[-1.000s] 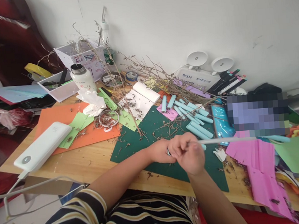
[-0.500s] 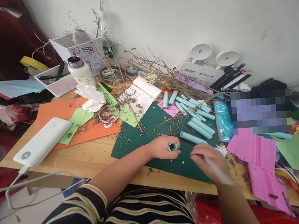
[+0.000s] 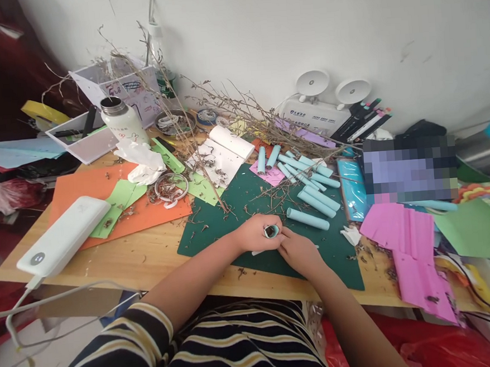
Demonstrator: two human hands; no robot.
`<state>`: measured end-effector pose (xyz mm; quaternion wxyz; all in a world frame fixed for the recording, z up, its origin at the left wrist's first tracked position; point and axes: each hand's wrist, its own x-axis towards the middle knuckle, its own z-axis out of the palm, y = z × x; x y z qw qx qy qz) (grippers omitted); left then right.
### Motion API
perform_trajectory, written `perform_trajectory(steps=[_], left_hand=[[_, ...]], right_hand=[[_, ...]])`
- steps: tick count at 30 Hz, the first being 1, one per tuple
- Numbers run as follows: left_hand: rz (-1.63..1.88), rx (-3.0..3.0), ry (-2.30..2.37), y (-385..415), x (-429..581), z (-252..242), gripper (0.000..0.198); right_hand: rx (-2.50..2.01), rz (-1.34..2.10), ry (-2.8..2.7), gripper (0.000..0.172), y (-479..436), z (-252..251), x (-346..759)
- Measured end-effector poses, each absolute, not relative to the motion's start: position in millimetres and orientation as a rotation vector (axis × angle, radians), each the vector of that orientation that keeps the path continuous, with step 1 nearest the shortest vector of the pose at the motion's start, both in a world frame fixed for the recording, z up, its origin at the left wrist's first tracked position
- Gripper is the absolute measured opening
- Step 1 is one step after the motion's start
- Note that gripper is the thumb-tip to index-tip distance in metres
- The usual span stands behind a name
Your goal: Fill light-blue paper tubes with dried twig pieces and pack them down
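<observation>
My left hand (image 3: 255, 234) is closed around a light blue paper tube (image 3: 275, 226), its open end facing up. Dark brown bits show inside that opening. My right hand (image 3: 302, 252) meets the left one, its fingers closed against the side of the same tube. A white, slender thing (image 3: 256, 253) peeks out below the left hand; most of it is hidden. Both hands are over a dark green cutting mat (image 3: 218, 230). Just beyond them lies another blue paper tube (image 3: 307, 218), with several more rolled blue tubes (image 3: 319, 200) behind it.
Dry twigs (image 3: 261, 118) spread across the back of the table. On the left are a white power bank (image 3: 64, 235) with its cable, orange paper (image 3: 81, 184) and a white bottle (image 3: 123, 125). Crumpled pink paper (image 3: 415, 244) lies right. A white router (image 3: 311, 114) stands by the wall.
My right hand has moved left, from beside the tube to touching it and my left hand. The white stick it held is now mostly out of sight. The view has shifted slightly.
</observation>
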<state>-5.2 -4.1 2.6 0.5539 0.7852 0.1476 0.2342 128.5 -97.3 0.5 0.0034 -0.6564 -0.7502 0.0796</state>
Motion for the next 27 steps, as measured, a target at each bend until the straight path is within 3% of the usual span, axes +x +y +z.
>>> perform_trajectory(steps=[11,18,27], left_hand=[[0.619,1.776,0.337,-4.0,-5.6,-0.7,0.011],[0.618,1.732,0.341,-2.4,-6.8,-1.7,0.011],[0.623,1.691,0.342,-2.8,-7.6,-0.8,0.015]], right_hand=[[-2.199,0.229,-1.997,0.02,-119.5,-6.8,145.3],[-2.153,0.296,-1.922,0.029,-123.3,-8.6,149.6],[-2.21,0.272,-1.814,0.026,-128.5,-11.8,154.6]])
